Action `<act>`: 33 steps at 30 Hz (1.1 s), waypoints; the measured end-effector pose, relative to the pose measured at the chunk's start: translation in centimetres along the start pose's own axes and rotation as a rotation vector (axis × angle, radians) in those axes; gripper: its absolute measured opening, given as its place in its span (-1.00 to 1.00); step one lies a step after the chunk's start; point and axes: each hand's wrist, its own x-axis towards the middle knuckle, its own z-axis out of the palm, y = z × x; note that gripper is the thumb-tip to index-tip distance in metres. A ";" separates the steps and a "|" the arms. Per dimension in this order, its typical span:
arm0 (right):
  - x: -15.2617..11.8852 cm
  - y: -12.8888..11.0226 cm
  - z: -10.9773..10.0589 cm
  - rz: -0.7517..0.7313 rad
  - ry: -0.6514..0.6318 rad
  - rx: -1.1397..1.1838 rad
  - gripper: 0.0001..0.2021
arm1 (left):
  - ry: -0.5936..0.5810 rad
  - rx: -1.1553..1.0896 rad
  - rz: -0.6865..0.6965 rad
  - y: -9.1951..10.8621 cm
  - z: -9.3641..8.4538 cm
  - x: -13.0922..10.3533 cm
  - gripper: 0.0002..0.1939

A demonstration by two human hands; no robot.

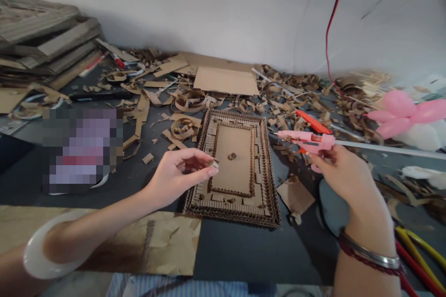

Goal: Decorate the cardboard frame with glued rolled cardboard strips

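Observation:
A rectangular cardboard panel (240, 171) with layered corrugated borders lies flat before me, a small cardboard curl (232, 156) at its middle. Over its left border, my left hand (186, 171) pinches a small piece of cardboard (213, 164) between thumb and fingertips. My right hand (343, 171) grips a pink glue gun (306, 140) to the right of the panel. The gun's nozzle points left, and a long pale glue stick (386, 146) sticks out of its back end. Part of the right hand's fingers is hidden behind the gun.
Cardboard scraps and curled strips (188, 102) litter the back of the dark table. Stacked cardboard pieces (52, 46) rise at the left. An orange cutter (313, 122) lies behind the gun. Pink balloons (404, 111) and yellow-and-red handles (418, 255) are at the right.

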 end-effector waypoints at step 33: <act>-4.4 -9.4 1.4 -0.185 0.067 0.199 -0.79 | 0.019 -0.111 -0.072 -0.4 -0.2 -0.3 -0.83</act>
